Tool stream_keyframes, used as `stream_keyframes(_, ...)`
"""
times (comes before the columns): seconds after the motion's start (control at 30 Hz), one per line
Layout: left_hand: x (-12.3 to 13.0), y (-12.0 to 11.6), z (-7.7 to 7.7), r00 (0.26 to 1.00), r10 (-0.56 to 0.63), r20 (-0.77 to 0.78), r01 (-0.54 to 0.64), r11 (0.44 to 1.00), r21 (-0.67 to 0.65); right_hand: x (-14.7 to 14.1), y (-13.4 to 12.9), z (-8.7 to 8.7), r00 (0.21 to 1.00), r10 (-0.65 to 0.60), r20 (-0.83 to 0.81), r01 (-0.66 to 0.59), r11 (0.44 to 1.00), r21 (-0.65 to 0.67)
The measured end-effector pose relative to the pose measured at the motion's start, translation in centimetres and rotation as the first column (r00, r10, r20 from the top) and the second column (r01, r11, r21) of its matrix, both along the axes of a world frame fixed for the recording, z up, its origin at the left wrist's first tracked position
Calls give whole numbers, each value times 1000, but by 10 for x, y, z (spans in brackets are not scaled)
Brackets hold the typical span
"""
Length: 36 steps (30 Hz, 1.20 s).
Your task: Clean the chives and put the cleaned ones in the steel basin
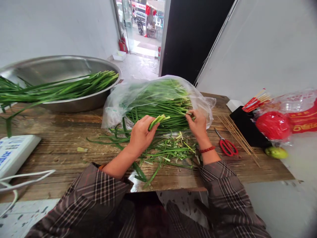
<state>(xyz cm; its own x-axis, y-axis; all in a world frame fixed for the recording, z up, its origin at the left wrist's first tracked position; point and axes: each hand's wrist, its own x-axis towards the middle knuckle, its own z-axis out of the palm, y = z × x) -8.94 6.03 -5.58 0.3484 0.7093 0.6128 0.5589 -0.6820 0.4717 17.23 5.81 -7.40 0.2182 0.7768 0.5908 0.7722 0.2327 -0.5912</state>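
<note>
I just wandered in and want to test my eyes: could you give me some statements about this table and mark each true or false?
1. The left hand holds green stalks. True.
2. Scissors lie on the wooden table. True.
3. Those scissors have blue handles. False: they are red.
4. The metal bowl is to the person's right. False: it is to the left.
5. Trimmings lie on the person's side of the plastic bag. True.
6. The plastic bag is empty. False: long greens lie in it.
</note>
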Motion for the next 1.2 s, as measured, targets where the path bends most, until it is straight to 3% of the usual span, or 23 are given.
stream_keyframes(0.07,1,0,1,999,1,54,0,1000,-19,-5,-2,3,968,72,-242,-77,997,-9)
stream_keyframes(0.13,1,0,2,995,-6,97,10,999,-38,-9,-6,7,871,133,-473,-148,989,6)
stream_keyframes(0.23,1,-3,4,990,-3,139,8,999,-32,-16,-12,16,747,225,-626,-225,971,80)
stream_keyframes(0.4,-1,-9,11,974,69,213,-88,993,81,-26,-25,28,729,345,-592,-340,932,124)
stream_keyframes(0.53,0,-13,14,983,1,181,-22,993,112,-39,-33,32,737,389,-552,-432,900,57)
stream_keyframes(0.67,5,-11,7,983,-162,83,163,987,0,-52,-38,32,688,438,-579,-514,857,37)
stream_keyframes(0.83,8,-7,1,990,-142,12,142,973,-184,-59,-37,26,677,414,-608,-510,860,17)
stream_keyframes(1.03,8,-5,6,989,-135,59,146,956,-254,-65,-39,22,796,470,-382,-511,860,-5)
stream_keyframes(1.2,10,-6,6,982,-172,79,184,965,-184,-71,-41,20,848,453,-275,-471,882,2)
